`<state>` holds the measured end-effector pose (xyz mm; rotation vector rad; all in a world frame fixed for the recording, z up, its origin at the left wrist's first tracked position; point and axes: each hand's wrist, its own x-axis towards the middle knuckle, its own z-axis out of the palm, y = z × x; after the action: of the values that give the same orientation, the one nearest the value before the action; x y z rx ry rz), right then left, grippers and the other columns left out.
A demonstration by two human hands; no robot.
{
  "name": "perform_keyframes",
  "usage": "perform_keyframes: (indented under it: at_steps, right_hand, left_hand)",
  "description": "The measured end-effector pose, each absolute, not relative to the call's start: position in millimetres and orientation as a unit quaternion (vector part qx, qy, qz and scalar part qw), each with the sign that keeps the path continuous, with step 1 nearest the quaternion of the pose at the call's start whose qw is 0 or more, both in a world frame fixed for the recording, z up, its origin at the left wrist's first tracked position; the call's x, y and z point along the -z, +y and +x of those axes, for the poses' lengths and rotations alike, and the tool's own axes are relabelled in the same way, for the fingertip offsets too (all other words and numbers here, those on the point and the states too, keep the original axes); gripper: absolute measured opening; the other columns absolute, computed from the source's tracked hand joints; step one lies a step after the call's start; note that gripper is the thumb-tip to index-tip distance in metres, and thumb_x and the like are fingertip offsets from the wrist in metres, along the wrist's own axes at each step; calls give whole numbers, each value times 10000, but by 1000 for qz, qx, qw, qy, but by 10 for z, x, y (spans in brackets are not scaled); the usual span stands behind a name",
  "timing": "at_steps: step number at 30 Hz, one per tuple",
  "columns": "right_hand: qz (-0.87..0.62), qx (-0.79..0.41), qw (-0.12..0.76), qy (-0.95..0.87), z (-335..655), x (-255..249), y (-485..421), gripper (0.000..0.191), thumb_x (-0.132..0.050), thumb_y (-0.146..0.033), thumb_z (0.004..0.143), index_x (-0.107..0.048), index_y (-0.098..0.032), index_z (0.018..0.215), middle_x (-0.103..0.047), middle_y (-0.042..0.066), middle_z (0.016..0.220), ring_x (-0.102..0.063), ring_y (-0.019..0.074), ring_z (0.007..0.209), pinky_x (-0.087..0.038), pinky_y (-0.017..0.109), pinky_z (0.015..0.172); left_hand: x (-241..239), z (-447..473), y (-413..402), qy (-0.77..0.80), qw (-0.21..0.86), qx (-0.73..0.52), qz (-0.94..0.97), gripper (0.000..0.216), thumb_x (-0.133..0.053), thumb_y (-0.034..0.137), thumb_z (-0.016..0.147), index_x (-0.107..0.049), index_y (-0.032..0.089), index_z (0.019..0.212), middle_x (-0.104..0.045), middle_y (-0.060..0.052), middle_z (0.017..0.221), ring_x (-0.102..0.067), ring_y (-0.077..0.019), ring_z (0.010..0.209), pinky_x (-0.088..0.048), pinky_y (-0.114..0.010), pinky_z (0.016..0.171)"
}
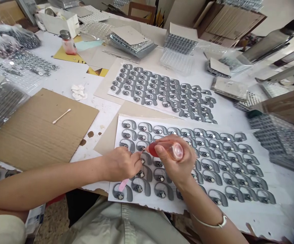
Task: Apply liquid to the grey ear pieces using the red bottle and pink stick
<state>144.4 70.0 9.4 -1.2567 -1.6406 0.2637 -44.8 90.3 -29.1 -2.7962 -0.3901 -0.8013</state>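
Note:
My right hand (178,162) is wrapped around a small squeeze bottle of red liquid (154,149), tilted with its tip pointing left. My left hand (122,163) is closed in a pinch beside that tip. A slim tool with a flat pink end (123,184) sticks out below my left hand; its working end is too small to make out. Both hands are over a white sheet (187,206) covered with rows of grey ear-hook earphone pieces (162,193), each with a round metallic part. The bottle tip and left fingertips meet near one piece in the left columns.
Behind lies a second sheet of similar ear-hook pieces (152,89). To the left are a cardboard square (40,128) with a cotton swab (62,116), a crumpled tissue (78,92) and a capped jar (68,44). Stacked plastic trays (276,135) stand at right.

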Motion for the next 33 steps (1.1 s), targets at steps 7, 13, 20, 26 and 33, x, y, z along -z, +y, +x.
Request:
perform_keyframes:
  at_steps: [7,13,20,26,33]
  right_hand:
    - [-523,-103,502,-681,1446,-78,703,128,-694,-310,801,-613,-211,793,-657,-8,700,-606,127,588,-495,255,534]
    - [-516,-107,510,-680,1449,-67,699,117,-698,-289,797,-613,-209,792,-651,-12,703,-598,118,582,-498,250,542]
    - [-510,-118,520,-675,1440,-77,709,107,-698,-273,797,-617,-204,798,-653,-6,703,-604,124,585,-497,253,533]
    - [-508,-111,519,-678,1439,-82,705,107,-696,-276,798,-616,-206,794,-649,-10,691,-597,122,580,-493,252,532]
    - [-517,-105,521,-671,1438,-88,714,124,-687,-290,805,-608,-207,756,-657,-10,681,-607,131,580,-495,262,537]
  left_hand:
    - [266,-446,909,-131,104,283,-944,99,-523,84,807,-583,131,742,-689,-105,759,-507,-139,441,-404,-271,376]
    - [273,-444,911,-129,98,275,-948,78,-538,91,806,-590,122,756,-697,-116,793,-537,-144,466,-418,-272,386]
    - [282,-452,908,-129,106,277,-946,92,-530,80,805,-594,123,754,-690,-107,774,-512,-137,453,-410,-268,379]
    - [282,-455,912,-131,101,274,-948,88,-522,85,812,-595,121,778,-691,-106,784,-513,-135,453,-415,-268,382]
    - [255,-459,918,-125,102,261,-952,130,-478,83,831,-603,111,811,-692,-125,808,-499,-130,440,-406,-265,372]
